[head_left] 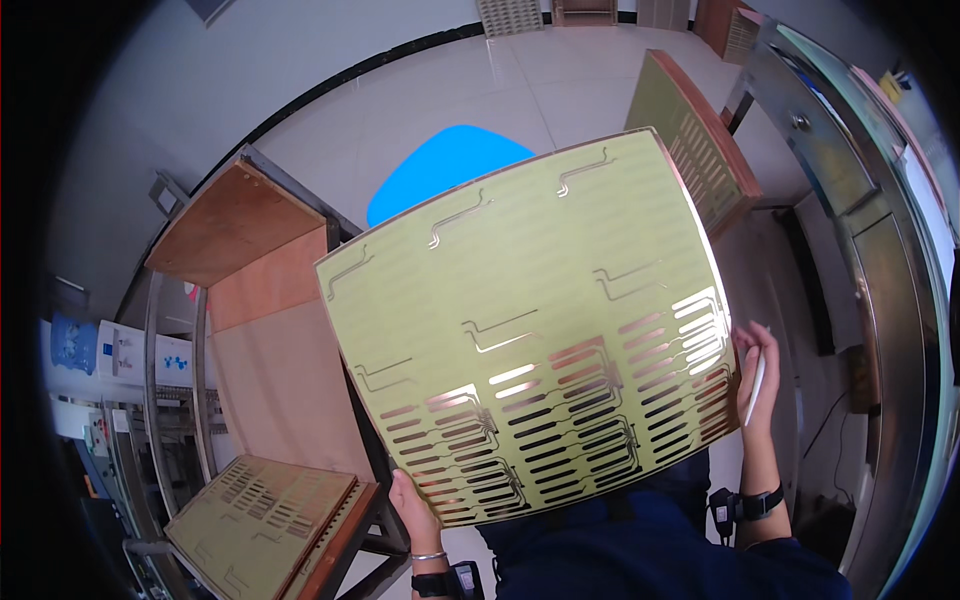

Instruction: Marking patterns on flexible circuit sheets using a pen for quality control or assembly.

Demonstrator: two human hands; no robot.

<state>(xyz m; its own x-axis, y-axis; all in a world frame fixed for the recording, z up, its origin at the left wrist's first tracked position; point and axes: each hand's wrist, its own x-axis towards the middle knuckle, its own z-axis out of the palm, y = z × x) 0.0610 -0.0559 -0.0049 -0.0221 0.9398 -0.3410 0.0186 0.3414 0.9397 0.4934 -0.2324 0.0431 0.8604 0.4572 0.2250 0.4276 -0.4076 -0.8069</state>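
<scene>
At the far left stood a wooden rack (265,270) on a metal frame, and low beside it a stack of slotted panels (275,495) lay on a tilted support. Next came the person's left hand (415,512), raised from the lower edge on a short visible stretch of forearm, with a silver bracelet (430,556) and a black wrist strap (432,585) below it. Its thumb lay along the left edge of the yellow-green panel (540,325), close to the near corner; the other fingers were mostly hidden behind, and the hand pinched that edge.

The panel was held up in front of the torso, slanted so its right side sat higher in view, its slotted part toward the body. Beyond its far edge showed a blue seat (440,170).

Farther right, the right hand (757,375) was at the lower part of the panel's right edge, forearm upright, a black band (762,502) around it. Its fingers were bent and closed around a slim white pen (756,388) that pointed downward; whether they also pinched the panel, I cannot tell. Past the panel's upper right, another slotted board (690,140) stood on edge, and a metal cabinet (868,250) lined the right side.
</scene>
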